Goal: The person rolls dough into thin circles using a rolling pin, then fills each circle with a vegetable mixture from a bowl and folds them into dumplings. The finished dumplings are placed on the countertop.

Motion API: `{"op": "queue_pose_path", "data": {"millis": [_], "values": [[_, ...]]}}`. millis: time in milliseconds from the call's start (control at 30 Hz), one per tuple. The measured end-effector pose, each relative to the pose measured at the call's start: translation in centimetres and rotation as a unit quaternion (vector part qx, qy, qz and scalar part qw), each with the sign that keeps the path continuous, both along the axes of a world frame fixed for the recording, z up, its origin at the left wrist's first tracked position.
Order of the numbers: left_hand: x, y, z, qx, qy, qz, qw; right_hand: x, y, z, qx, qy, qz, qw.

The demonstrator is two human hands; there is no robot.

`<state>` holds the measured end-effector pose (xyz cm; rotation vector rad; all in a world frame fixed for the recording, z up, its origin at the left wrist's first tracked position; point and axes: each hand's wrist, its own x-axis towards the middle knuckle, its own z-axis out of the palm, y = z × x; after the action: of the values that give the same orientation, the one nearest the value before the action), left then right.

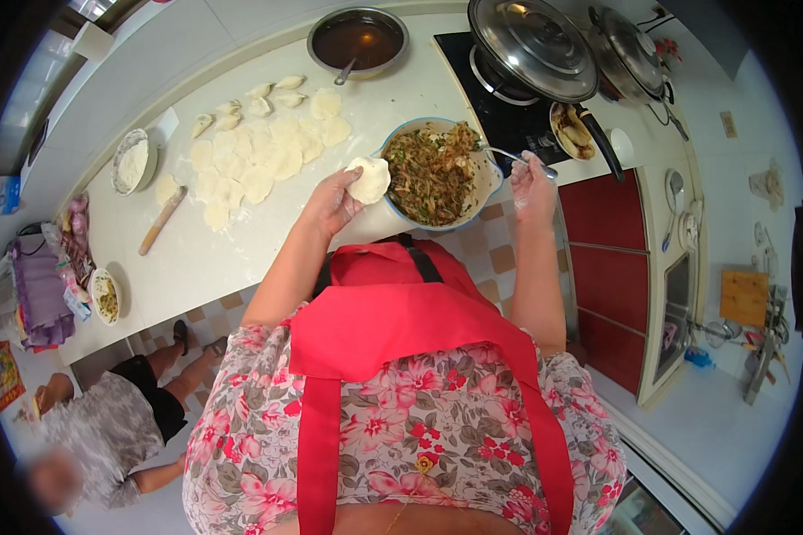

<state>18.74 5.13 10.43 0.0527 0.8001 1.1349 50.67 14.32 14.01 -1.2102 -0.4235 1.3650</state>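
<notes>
A round dough wrapper (368,180) lies flat in my left hand (335,199), held at the edge by the thumb, just left of the filling bowl. My right hand (532,180) grips a metal spoon (508,154) by its handle, and the spoon's head is in the chopped filling (431,180). The filling sits in a large white bowl with a blue rim (488,182). Many flat wrappers (268,157) overlap on the floured counter beyond my left hand. Behind them stand several folded dumplings (259,105).
A rolling pin (162,222) and a bowl of flour (132,162) are at the left. A metal basin of dark liquid (357,41) with a spoon stands at the back. The lidded pan (534,50) sits on the gas hob (452,57). Another person (107,421) is at the lower left.
</notes>
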Motion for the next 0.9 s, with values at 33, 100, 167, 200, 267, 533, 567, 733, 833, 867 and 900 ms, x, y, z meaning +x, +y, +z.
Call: {"op": "queue_pose_path", "data": {"millis": [33,100,167,200,267,533,567,733,833,867,900], "values": [[0.0,0.0,-0.1,0.000,0.000,0.001,1.000,0.1,0.0,0.8,0.011,0.002,0.006,1.000],[0.1,0.0,0.0,-0.005,-0.013,0.002,1.000,0.5,0.1,2.1,0.035,0.008,0.017,0.999],[0.1,0.1,0.4,-0.014,-0.038,0.003,0.999,0.3,-0.1,2.9,0.042,-0.011,0.023,0.999],[0.2,0.1,0.3,-0.008,-0.033,0.003,0.999,0.4,-0.1,2.8,0.044,-0.019,0.025,0.999],[0.3,0.1,0.2,0.005,-0.023,0.005,1.000,0.2,-0.4,2.2,0.034,-0.035,0.021,0.999],[0.2,-0.1,0.8,0.001,-0.008,-0.010,1.000,-0.1,-1.1,-1.8,-0.022,-0.002,-0.009,1.000],[0.1,-0.2,0.8,-0.007,-0.010,-0.007,1.000,-0.2,-1.1,-1.9,-0.022,-0.001,-0.009,1.000],[-0.6,-0.1,0.1,-0.015,0.009,0.008,1.000,-1.1,-1.7,-1.2,0.083,-0.253,0.072,0.961],[-1.0,-0.1,-0.1,-0.019,0.017,0.015,1.000,-2.1,-1.9,-2.8,0.139,-0.406,0.167,0.888],[-1.0,0.0,-0.1,-0.021,0.020,0.017,0.999,-2.5,-1.9,-3.8,0.148,-0.437,0.194,0.866],[-0.9,0.0,0.0,-0.018,0.022,0.015,0.999,-3.0,-2.0,-4.8,0.142,-0.415,0.189,0.878]]}}
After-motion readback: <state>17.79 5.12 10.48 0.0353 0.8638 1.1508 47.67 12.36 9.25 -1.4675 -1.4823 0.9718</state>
